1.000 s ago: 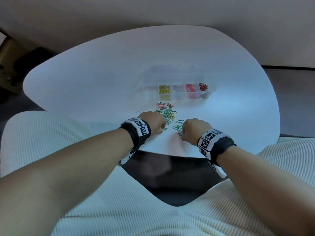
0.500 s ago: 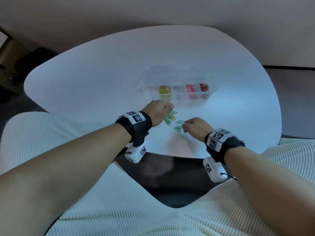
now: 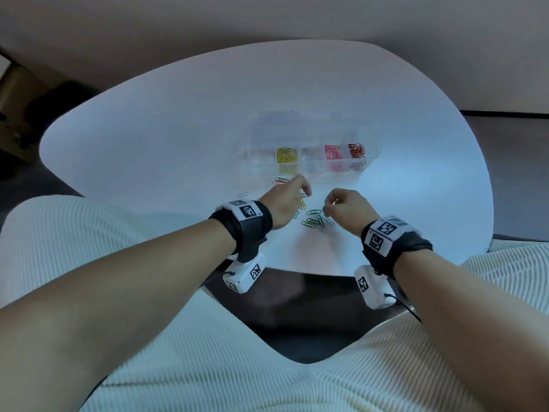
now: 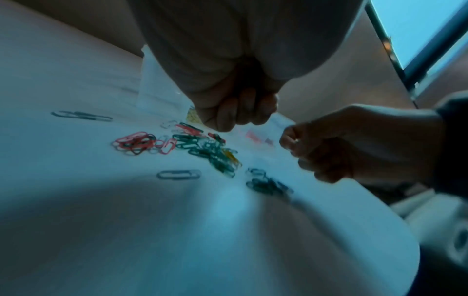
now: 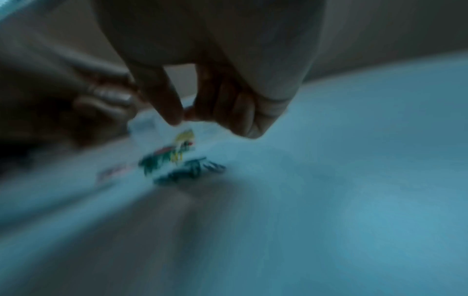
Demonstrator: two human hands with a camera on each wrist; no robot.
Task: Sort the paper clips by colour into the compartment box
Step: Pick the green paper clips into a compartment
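Note:
A clear compartment box lies across the white table; it holds yellow, pink and red clips. Loose paper clips, mostly green, are strewn in front of it; a red bunch lies further left. My left hand hovers over the pile's far side, close to the yellow compartment, fingers bunched tight on something hidden. My right hand is lifted just right of the green clips, thumb and forefinger pinched together; the blur hides what they pinch.
Single pale clips lie apart from the pile on the left. The table's near edge runs just behind my wrists, with my lap in white ribbed cloth below. Dark objects stand on the floor at far left.
Both hands rose off the table. The left hand left the pile and moved forward toward the box. The right hand lifted from beside the green clips, its fingers pinched.

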